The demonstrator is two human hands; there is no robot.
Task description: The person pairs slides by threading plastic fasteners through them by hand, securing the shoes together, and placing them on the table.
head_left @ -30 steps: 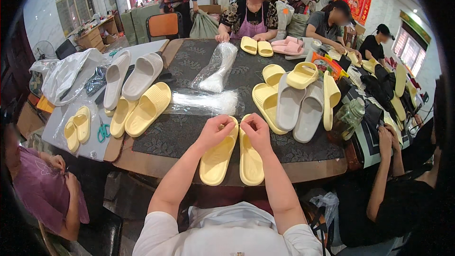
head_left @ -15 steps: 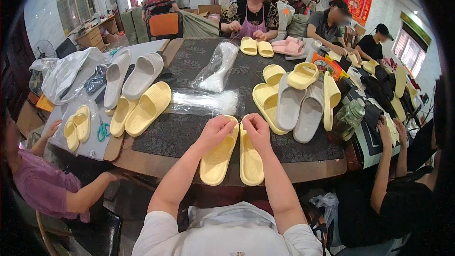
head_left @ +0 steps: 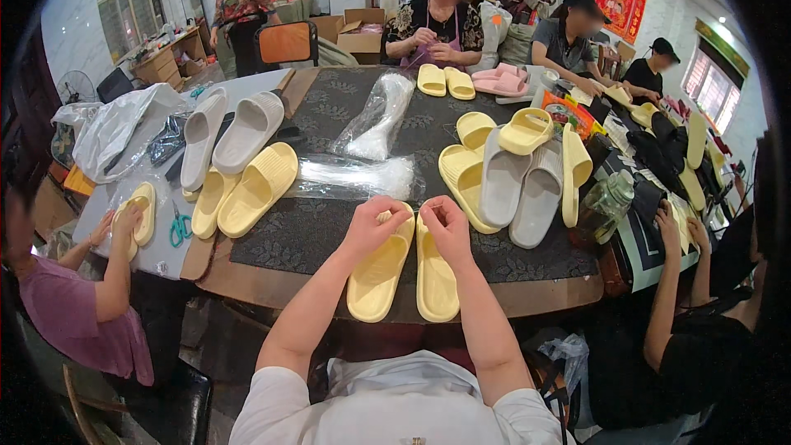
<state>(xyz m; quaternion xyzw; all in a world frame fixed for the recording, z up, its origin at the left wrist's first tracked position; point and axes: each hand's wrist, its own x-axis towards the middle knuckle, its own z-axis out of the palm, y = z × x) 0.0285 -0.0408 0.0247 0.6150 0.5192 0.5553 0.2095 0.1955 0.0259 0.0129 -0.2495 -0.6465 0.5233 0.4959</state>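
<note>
Two yellow slippers lie side by side before me, the left slipper [head_left: 375, 284] and the right slipper [head_left: 437, 284], with their toes pointing away. My left hand [head_left: 377, 225] rests over the toe strap of the left one, fingers pinched together. Over the other strap is my right hand [head_left: 446, 225], its thumb and fingertips likewise closed in a pinch. The fingertips of both hands point inward near the gap between the slippers. Whatever thin thing they grip is too small to make out. Just beyond my hands lies a clear bag of long white strips [head_left: 358, 177].
Grey slippers [head_left: 515, 189] and yellow ones are heaped to the right; a second group with a grey slipper [head_left: 247, 132] stands left. Teal scissors [head_left: 180, 229] and a glass jar [head_left: 606, 206] lie farther out. Co-workers sit around the table [head_left: 527, 301].
My hands have barely moved. The person at the left has reached onto the small yellow slippers. The standing person at the back has shifted left, and the person opposite has raised their hands.
</note>
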